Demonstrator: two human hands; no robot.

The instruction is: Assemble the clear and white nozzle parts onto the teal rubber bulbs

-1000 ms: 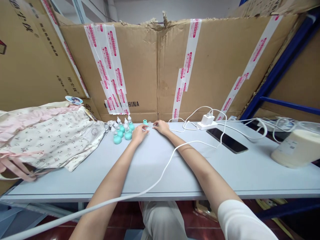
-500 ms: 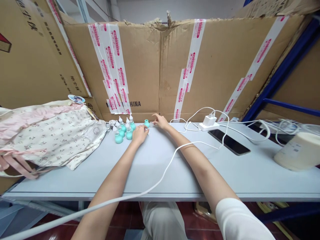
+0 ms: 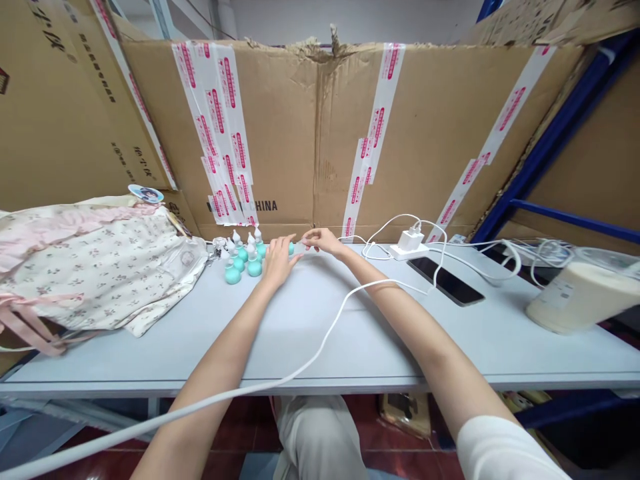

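Several teal round-bellied bottles (image 3: 255, 267) with white pointed tops stand grouped on the table, left of my hands. Just right of this group is my left hand (image 3: 279, 262), its fingers stretched out and the thumb apart, with nothing visible held. Another teal bottle (image 3: 291, 249) shows in part behind its fingers; whether they touch it I cannot tell. My right hand (image 3: 323, 241) is beside it on the right, fingertips pinched on a small translucent piece (image 3: 304, 242), too small to make out fully.
On the left a floral cloth bag (image 3: 115, 267) lies on the grey table (image 3: 320, 347). To the right are a white charger on a power strip (image 3: 410, 248), a black phone (image 3: 447, 281) and a cream cylinder (image 3: 575, 300). A white cable (image 3: 320, 360) crosses the foreground; cardboard (image 3: 280, 133) stands behind.
My left hand's fingers have spread and now cover part of the lone bottle. My right fingers have curled into a pinch on the translucent piece. The view has shifted slightly.
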